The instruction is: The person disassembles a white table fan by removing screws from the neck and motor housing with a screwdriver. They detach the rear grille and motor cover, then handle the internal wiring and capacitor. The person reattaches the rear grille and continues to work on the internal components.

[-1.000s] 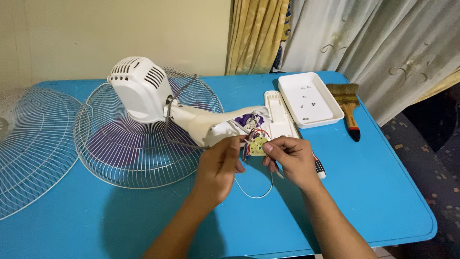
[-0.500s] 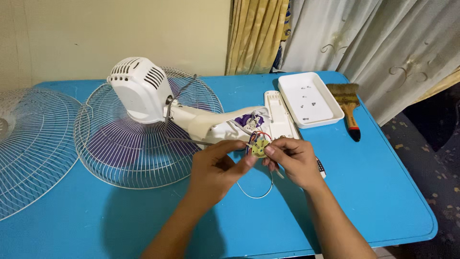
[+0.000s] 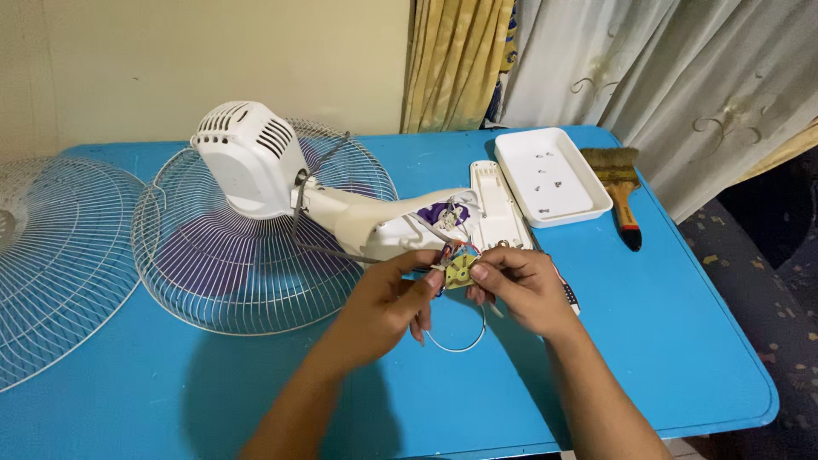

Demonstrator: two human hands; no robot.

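Observation:
A white fan (image 3: 256, 166) lies on its side on the blue table (image 3: 682, 341), its neck housing open with coloured wires showing. My left hand (image 3: 383, 307) and my right hand (image 3: 520, 285) meet just in front of that opening. Between their fingertips they pinch a small yellow-green switch part (image 3: 460, 271) still joined to the wires. A thin white wire loop (image 3: 456, 341) hangs below the hands onto the table. The fan's white cover plate (image 3: 498, 204) lies beside the neck.
A wire fan guard (image 3: 221, 273) lies under the fan head, and a second guard (image 3: 51, 255) lies at the far left. A white tray (image 3: 511, 149) with small screws sits at the back right, beside a paintbrush (image 3: 620, 192). Curtains hang behind the table.
Both hands have shifted slightly with the switch part, the left hand's fingers closing in from the left; the fan and other items have not moved.

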